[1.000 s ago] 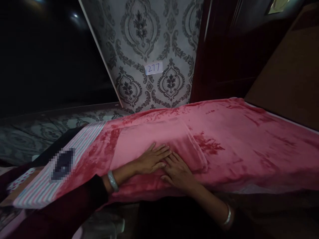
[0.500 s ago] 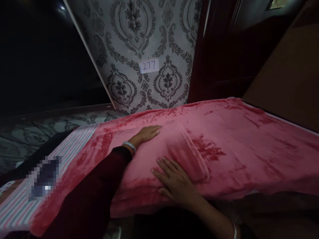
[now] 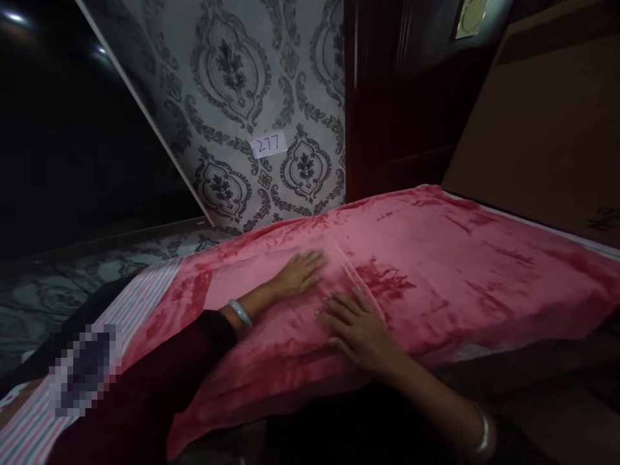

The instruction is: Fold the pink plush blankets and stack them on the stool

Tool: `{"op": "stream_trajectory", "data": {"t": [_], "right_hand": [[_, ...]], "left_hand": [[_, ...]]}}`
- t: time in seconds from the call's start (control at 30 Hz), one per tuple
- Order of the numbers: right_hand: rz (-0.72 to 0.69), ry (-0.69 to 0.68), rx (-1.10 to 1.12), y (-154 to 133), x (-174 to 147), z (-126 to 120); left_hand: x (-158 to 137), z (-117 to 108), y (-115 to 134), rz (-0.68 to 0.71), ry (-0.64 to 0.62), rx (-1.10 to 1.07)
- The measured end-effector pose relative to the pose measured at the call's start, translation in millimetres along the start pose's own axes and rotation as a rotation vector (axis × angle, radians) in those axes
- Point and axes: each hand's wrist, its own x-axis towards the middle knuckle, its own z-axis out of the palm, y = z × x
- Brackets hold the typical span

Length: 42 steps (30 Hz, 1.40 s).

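A folded pink fleece piece [image 3: 271, 329] lies on a larger pink blanket [image 3: 465, 271] with dark red patches. My left hand [image 3: 300, 272] rests on the folded piece with its fingers outstretched, slightly blurred. Nearer to me, my right hand [image 3: 358, 329] lies palm down by the right edge of the fold, its fingers spread. Neither hand grips anything. Each wrist wears a silver bangle.
At the left a striped cloth [image 3: 150, 284] shows beside the blanket, with a blurred-out dark object [image 3: 87, 371] on it. Behind are patterned wallpaper [image 3: 232, 77] with a "277" label [image 3: 269, 144], a dark red door [image 3: 392, 97] and a large brown cardboard panel [image 3: 547, 116].
My left hand has slid to the right and nearer to me over the fleece. My right hand has shifted right toward the folded edge. The view has turned somewhat to the right.
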Motion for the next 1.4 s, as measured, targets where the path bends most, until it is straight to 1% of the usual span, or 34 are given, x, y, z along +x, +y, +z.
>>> {"op": "stream_trajectory", "data": {"t": [0.07,0.1,0.13,0.2,0.33,0.43,0.53,0.67,0.73,0.83,0.93,1.0,1.07,1.17,1.23,1.3,1.4], "right_hand": [[-0.007,0.016,-0.022,10,-11,-1],[-0.011,0.020,-0.031,13,-15,0],[-0.009,0.027,-0.038,15,-18,2],[-0.002,0.044,-0.046,16,-22,6],[-0.032,0.056,-0.022,16,-22,9],[-0.029,0.045,-0.014,17,-22,6],[-0.015,0.013,-0.019,18,-22,5],[-0.002,-0.009,-0.020,18,-22,6],[0.004,-0.007,-0.024,17,-22,6],[0.012,0.000,-0.034,17,-22,6],[-0.001,0.010,-0.034,19,-23,7],[-0.015,0.020,-0.035,21,-26,9],[-0.023,0.029,-0.040,23,-29,11],[-0.039,0.057,-0.036,22,-30,8],[-0.039,0.092,-0.016,15,-22,3],[-0.063,0.104,0.031,1,-6,0],[-0.143,0.056,0.121,-24,24,4]], "left_hand": [[2,11,19,0.165,-0.065,-0.052],[6,17,26,0.212,-0.083,-0.053],[11,21,30,0.236,-0.086,-0.040],[26,27,32,0.240,-0.060,0.003],[66,26,18,0.163,-0.014,0.066],[95,21,1,0.043,-0.047,0.042],[115,17,-15,-0.071,-0.086,-0.004],[127,14,-27,-0.148,-0.068,-0.024],[129,11,-26,-0.173,-0.049,-0.011],[127,2,-17,-0.192,-0.010,0.019],[112,-9,-5,-0.185,0.053,0.061],[89,-14,2,-0.155,0.079,0.067],[56,-16,8,-0.105,0.079,0.033],[-6,-14,16,-0.034,0.088,-0.047],[-45,-13,22,-0.036,0.119,-0.096],[-77,-10,27,-0.079,0.153,-0.133],[-109,0,33,-0.166,0.158,-0.140]]}}
